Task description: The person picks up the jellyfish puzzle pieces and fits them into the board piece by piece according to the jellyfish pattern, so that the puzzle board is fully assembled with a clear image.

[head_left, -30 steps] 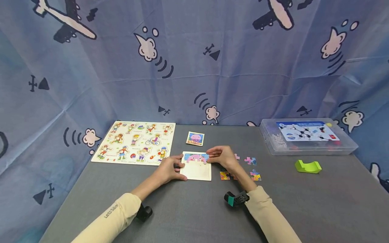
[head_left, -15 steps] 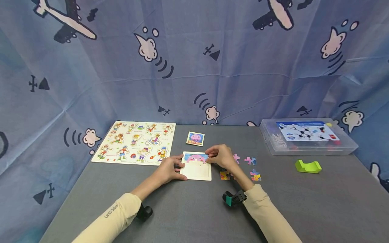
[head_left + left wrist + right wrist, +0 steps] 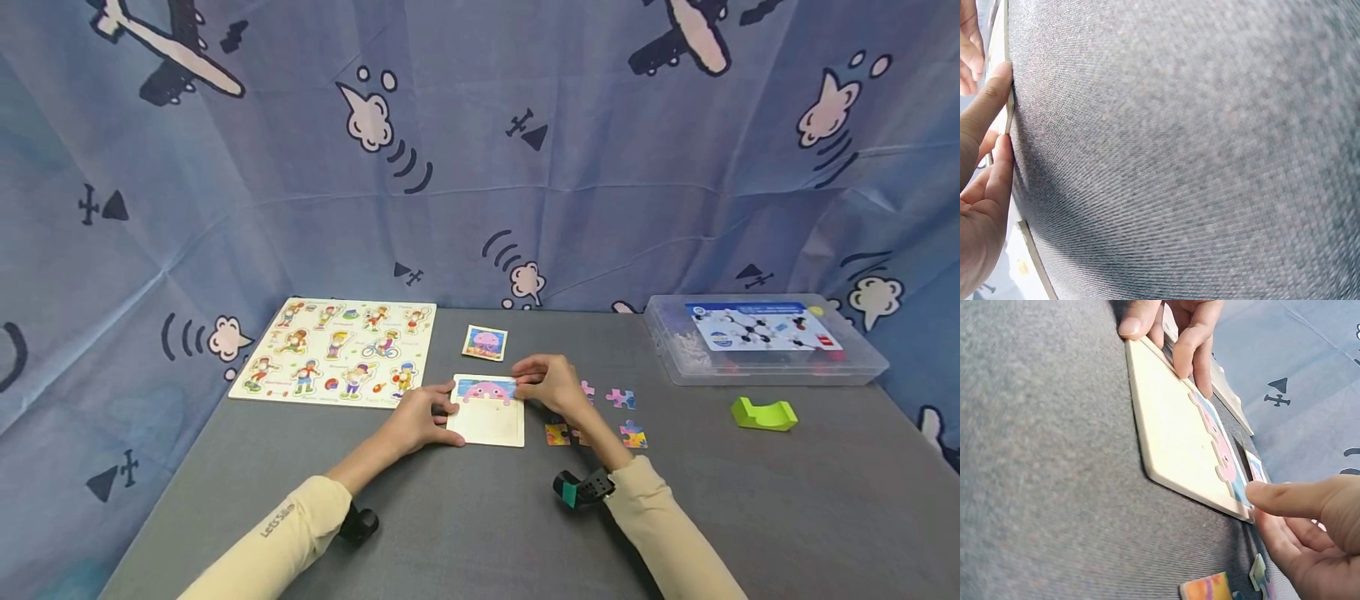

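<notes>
A square wooden puzzle board point(image 3: 487, 425) lies flat on the grey table, its top row filled by joined pink-and-blue puzzle pieces point(image 3: 486, 390). My left hand point(image 3: 420, 419) holds the board's left edge, thumb near the lower corner and fingers higher up. At the upper right corner, my right hand point(image 3: 551, 387) pinches the rim, its thumb point(image 3: 1266, 495) beside the end piece in the right wrist view. Loose puzzle pieces point(image 3: 633, 434) lie right of the board, some partly hidden by the right forearm. Behind it rests a small picture card point(image 3: 484, 342) showing a pink octopus-like figure.
A large board with cartoon children point(image 3: 337, 350) lies at the back left. At the back right sits a clear plastic case point(image 3: 765, 367) with a blue-and-white label. A green curved block point(image 3: 763, 414) is in front of it. A printed curtain point(image 3: 465, 167) hangs behind the table.
The head view has shifted slightly. My right hand has moved only a little at the board's upper right corner; the left hand keeps its hold and the pieces look unchanged.
</notes>
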`<action>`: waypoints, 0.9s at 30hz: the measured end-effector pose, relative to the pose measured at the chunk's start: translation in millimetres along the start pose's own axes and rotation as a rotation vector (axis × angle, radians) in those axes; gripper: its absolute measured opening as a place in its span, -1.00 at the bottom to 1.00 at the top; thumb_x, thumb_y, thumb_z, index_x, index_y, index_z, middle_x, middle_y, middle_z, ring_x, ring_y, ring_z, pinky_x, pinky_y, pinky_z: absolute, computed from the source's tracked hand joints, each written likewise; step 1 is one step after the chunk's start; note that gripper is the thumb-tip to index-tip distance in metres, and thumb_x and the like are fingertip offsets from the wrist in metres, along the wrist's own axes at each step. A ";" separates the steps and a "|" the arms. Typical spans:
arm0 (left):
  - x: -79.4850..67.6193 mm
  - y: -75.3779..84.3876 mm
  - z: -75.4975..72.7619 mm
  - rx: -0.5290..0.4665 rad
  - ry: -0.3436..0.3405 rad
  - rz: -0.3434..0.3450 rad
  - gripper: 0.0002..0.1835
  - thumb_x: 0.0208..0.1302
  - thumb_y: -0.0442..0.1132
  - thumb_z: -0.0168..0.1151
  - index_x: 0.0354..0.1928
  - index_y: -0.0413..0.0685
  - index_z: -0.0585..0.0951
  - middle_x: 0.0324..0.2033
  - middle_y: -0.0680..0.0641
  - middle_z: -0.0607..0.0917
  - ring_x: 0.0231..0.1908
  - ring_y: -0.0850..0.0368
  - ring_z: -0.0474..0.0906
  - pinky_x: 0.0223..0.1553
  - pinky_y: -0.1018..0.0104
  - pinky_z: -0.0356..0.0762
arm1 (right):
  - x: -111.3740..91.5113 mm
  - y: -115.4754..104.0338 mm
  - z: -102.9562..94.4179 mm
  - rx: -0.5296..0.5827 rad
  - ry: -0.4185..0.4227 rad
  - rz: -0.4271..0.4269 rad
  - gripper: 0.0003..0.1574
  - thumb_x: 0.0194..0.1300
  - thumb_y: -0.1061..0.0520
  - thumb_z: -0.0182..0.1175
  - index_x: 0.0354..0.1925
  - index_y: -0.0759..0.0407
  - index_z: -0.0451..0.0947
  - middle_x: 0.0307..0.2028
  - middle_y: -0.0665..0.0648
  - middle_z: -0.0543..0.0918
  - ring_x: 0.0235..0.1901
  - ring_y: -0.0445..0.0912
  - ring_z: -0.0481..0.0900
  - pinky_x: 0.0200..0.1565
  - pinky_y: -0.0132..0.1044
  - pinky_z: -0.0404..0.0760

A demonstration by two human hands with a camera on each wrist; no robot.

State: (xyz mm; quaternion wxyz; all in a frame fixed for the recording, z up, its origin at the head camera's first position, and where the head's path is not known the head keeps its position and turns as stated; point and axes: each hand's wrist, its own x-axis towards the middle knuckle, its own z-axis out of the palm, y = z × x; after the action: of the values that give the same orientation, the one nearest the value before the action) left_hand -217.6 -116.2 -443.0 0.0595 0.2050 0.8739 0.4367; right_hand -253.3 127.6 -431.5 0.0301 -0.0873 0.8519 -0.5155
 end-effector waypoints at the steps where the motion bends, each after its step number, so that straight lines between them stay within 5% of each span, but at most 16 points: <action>1: 0.2 0.3 -0.2 0.000 0.001 -0.002 -0.54 -0.26 -0.37 0.61 -0.22 -0.42 0.67 0.23 -0.33 0.45 -0.16 -0.08 0.68 -0.25 0.44 0.65 | -0.3 0.5 -0.7 0.018 0.004 -0.007 -0.66 0.01 0.45 0.38 -0.16 0.44 0.62 -0.25 0.33 0.70 -0.29 0.05 0.68 -0.35 -0.42 0.62; 14: 1.1 0.7 0.7 -0.005 0.004 -0.026 -0.55 -0.26 -0.39 0.61 -0.23 -0.41 0.67 0.23 -0.31 0.45 -0.11 -0.08 0.66 -0.23 0.44 0.65 | -4.9 24.0 -32.2 0.172 -0.098 -0.124 -0.54 0.14 0.45 0.28 0.03 0.53 0.48 -0.02 0.49 0.58 -0.06 0.26 0.60 -0.23 -0.45 0.64; 27: 2.2 -3.1 2.4 -0.020 0.001 -0.034 -0.55 -0.27 -0.39 0.60 -0.24 -0.41 0.67 0.24 -0.31 0.44 -0.14 -0.08 0.67 -0.24 0.42 0.65 | -8.1 43.2 -73.1 0.049 -0.229 -0.139 -0.54 0.10 0.43 0.32 0.01 0.51 0.51 -0.04 0.46 0.60 -0.10 0.16 0.63 -0.13 -0.41 0.65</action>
State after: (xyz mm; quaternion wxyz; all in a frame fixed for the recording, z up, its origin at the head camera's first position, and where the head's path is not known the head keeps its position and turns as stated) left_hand -219.9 -115.2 -446.8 0.0684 0.1894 0.8728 0.4446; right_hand -260.8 212.5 -435.9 0.0934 -0.2033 0.8219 -0.5238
